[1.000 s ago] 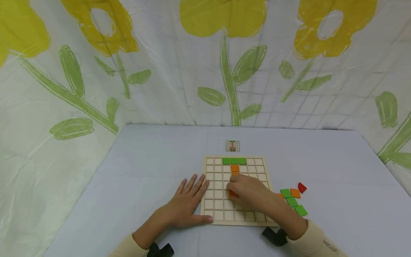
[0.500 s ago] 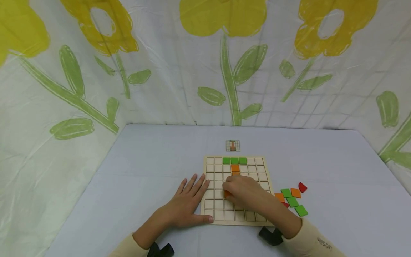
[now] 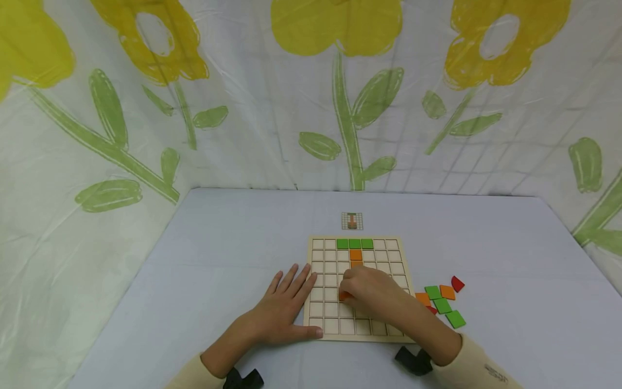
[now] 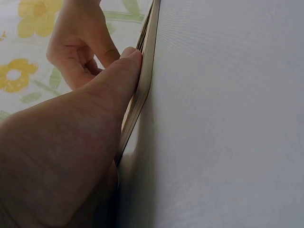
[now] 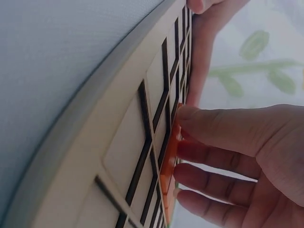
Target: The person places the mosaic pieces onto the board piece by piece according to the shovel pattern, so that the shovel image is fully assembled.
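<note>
A wooden grid board (image 3: 330, 326) lies on the table in the head view. My left hand (image 3: 279, 316) is spread at its left side, fingertips over the edge and thumb on the near left corner. Over the board's middle, my right hand (image 3: 374, 289) pinches an orange square tile (image 3: 344, 295), mostly covered by the fingers. In the right wrist view the thumb (image 5: 190, 114) and fingertips meet orange pieces at the grid. Green tiles (image 3: 355, 243) fill three cells of the far row, with orange tiles (image 3: 356, 254) in a column below them.
Right of the board lie several loose pieces: green tiles (image 3: 442, 306), orange tiles (image 3: 447, 292) and a red quarter-round piece (image 3: 457, 284). Another red piece (image 3: 432, 309) shows partly beside the right forearm. A small pattern card (image 3: 352, 221) lies beyond the board.
My right hand has shifted slightly left over the board with the orange tile, uncovering loose pieces beside the forearm. The left hand stays in place.
</note>
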`<state>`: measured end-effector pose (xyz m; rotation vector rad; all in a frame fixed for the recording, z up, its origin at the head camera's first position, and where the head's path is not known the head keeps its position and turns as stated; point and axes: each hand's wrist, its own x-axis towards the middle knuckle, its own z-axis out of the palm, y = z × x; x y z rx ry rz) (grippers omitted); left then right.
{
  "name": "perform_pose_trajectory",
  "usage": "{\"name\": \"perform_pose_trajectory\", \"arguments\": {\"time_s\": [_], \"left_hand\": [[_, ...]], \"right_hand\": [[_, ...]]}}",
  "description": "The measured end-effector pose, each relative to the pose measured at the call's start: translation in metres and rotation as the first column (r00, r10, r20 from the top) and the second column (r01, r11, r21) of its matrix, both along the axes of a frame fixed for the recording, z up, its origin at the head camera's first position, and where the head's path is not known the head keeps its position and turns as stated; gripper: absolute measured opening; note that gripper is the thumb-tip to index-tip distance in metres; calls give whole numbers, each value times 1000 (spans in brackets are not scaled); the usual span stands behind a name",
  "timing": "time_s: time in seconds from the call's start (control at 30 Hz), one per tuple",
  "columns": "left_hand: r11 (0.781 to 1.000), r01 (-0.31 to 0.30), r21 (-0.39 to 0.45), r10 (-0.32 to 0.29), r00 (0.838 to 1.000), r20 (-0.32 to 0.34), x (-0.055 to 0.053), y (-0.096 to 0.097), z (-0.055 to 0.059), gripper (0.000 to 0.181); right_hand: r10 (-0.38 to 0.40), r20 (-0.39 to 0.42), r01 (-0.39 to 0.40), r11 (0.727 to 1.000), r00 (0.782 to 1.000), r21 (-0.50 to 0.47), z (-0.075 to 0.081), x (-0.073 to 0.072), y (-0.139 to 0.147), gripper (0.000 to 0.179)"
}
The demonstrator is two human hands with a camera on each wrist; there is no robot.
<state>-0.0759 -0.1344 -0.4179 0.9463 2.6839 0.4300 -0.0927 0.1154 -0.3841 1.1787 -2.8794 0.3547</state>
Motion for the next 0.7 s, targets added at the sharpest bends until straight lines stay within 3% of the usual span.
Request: {"name": "perform_pose_trajectory", "arguments": {"time_s": [0.3, 0.5, 0.7], "left_hand": [[1000, -6, 1, 6, 1000, -1, 0, 0, 0, 108], [1000, -3, -8, 3, 1000, 0, 0, 0, -1, 108], [1000, 1, -12, -1, 1000, -4, 0, 0, -1, 108]], "right_hand": [[1, 6, -1, 1000, 1000, -11, 0, 9, 24, 10], [-32, -14, 31, 996, 999, -82, 4, 14, 52, 16], [-95, 56, 100, 992, 994, -78, 10, 19, 81, 16]]}}
